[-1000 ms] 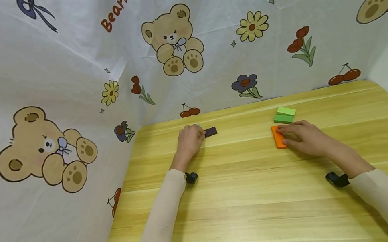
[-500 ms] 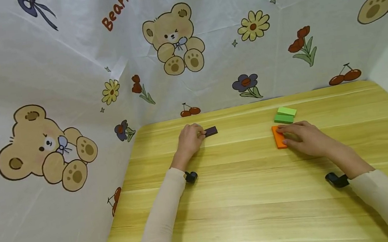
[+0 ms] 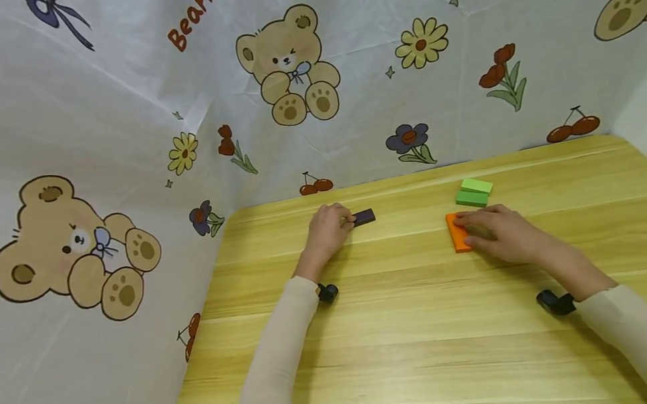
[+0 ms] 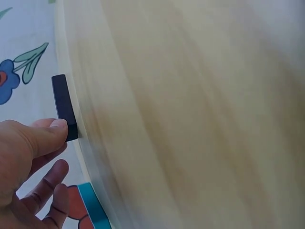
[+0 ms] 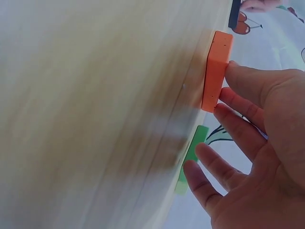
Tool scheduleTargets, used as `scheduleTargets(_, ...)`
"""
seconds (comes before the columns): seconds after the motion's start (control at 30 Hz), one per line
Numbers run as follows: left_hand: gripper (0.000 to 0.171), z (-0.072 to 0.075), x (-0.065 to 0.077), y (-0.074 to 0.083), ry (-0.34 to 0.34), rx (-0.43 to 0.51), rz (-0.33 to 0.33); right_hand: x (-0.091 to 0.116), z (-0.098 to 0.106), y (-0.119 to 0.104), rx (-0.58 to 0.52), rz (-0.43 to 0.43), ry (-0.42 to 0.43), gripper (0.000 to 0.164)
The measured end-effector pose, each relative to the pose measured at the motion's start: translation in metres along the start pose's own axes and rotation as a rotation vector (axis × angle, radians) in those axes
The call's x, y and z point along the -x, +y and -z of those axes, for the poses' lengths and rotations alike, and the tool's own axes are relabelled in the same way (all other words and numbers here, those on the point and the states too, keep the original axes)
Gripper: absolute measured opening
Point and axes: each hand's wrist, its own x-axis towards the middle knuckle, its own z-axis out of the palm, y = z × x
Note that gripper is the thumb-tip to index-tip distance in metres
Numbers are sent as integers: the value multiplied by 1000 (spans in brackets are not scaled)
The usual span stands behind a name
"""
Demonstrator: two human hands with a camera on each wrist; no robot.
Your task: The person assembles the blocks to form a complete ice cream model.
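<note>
At the back left of the table, my left hand [image 3: 327,234] pinches one end of a dark, nearly black rectangular block [image 3: 365,217] between thumb and fingertip. The left wrist view shows that hand's other fingers loosely bent, close to a teal block [image 4: 94,205]. Further right, an orange rectangular block [image 3: 457,234] lies flat. My right hand [image 3: 505,235] touches its right side with the thumb and some fingertips, fingers mostly extended. In the right wrist view the remaining fingers spread beside a green block [image 5: 191,153].
A dark green block [image 3: 471,198] and a light green block [image 3: 477,186] lie side by side behind the orange one. The wooden table [image 3: 401,341] meets a hanging cloth [image 3: 364,136] with bear prints at its back and left edges.
My left hand has shifted right along with the dark block. The orange block and my right hand have slid slightly left, so the two blocks are closer together. Both green blocks stay put.
</note>
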Motion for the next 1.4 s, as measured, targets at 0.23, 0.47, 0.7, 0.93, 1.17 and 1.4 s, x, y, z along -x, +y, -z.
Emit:
scheduleTargets(0.23, 10, -3, -6, 14, -2, 21, -22, -3, -2, -9, 9, 7, -13, 47)
scheduleTargets(0.47, 10, -8, -12, 29, -17, 21, -31, -7, -5, -17, -2, 4, -26, 49)
scheduleTargets(0.7, 12, -13, -17, 40, -37, 25, -36, -9, -9, -23, 0, 25, -22, 47)
scheduleTargets(0.93, 11, -19, -21, 51, -51, 31, -63, -9, -15, -29, 1, 32, -16, 48)
scheduleTargets(1.17, 12, -24, -28, 60, -60, -10, -97, -12, -21, -37, 11, 48, -5, 47)
scheduleTargets(1.4, 14, -27, -33, 70, -77, -25, -116, -12, -22, -43, 40, 31, -14, 47)
